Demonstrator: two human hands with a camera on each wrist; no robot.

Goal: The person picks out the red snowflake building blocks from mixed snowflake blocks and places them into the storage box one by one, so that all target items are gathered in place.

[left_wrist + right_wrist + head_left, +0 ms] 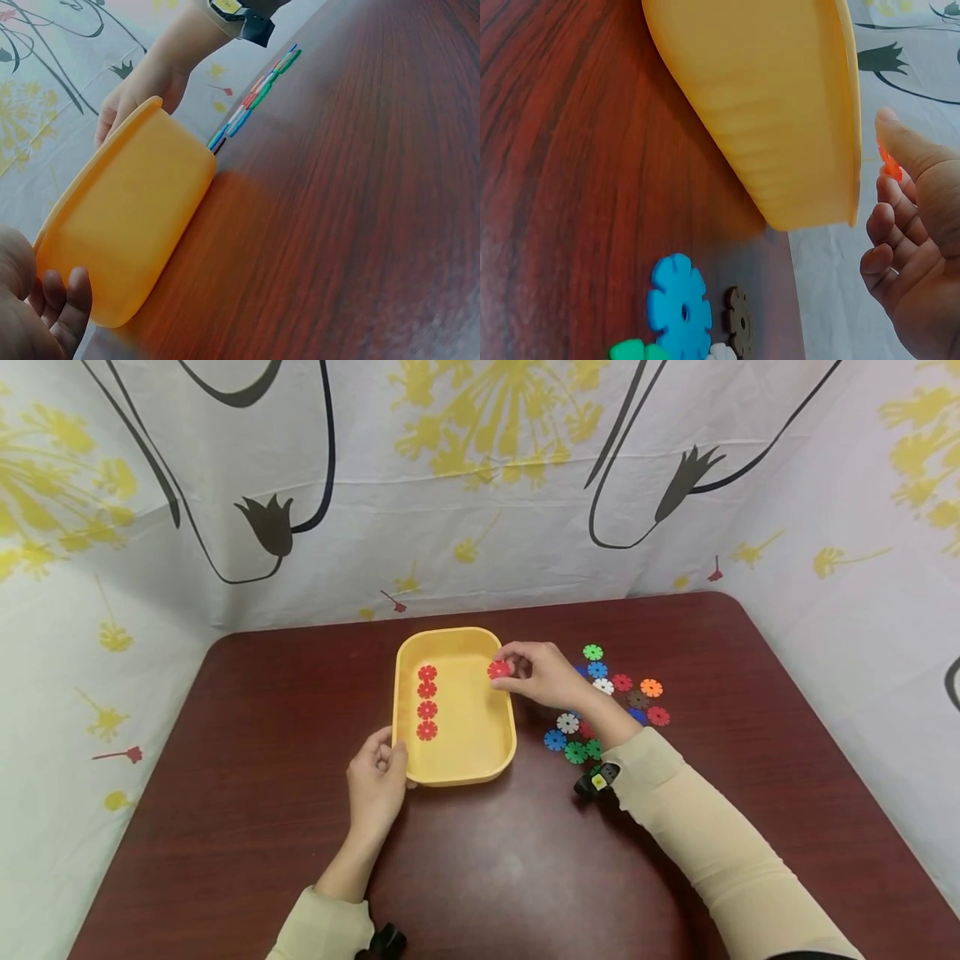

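Observation:
A yellow plastic tray [468, 752] lies on the dark red-brown table. Inside it, several red notched discs [427, 710] form a column along the left side. My left hand [377, 777] grips the tray's left wall near the front corner, thumb at the rim; the left wrist view shows its fingers [73, 307] against the outer wall. Over the tray's right rim, my right hand [542, 674] pinches one red snowflake-shaped disc [498, 669] between thumb and fingers. In the right wrist view that disc [889, 161] is mostly hidden behind the thumb.
To the right of the tray lies a loose spread of notched discs in several colours, among them an orange disc [651, 687], a blue disc [555, 740] and a green disc [576, 752]. My right forearm passes over part of them. A patterned cloth [480, 552] hangs behind the table.

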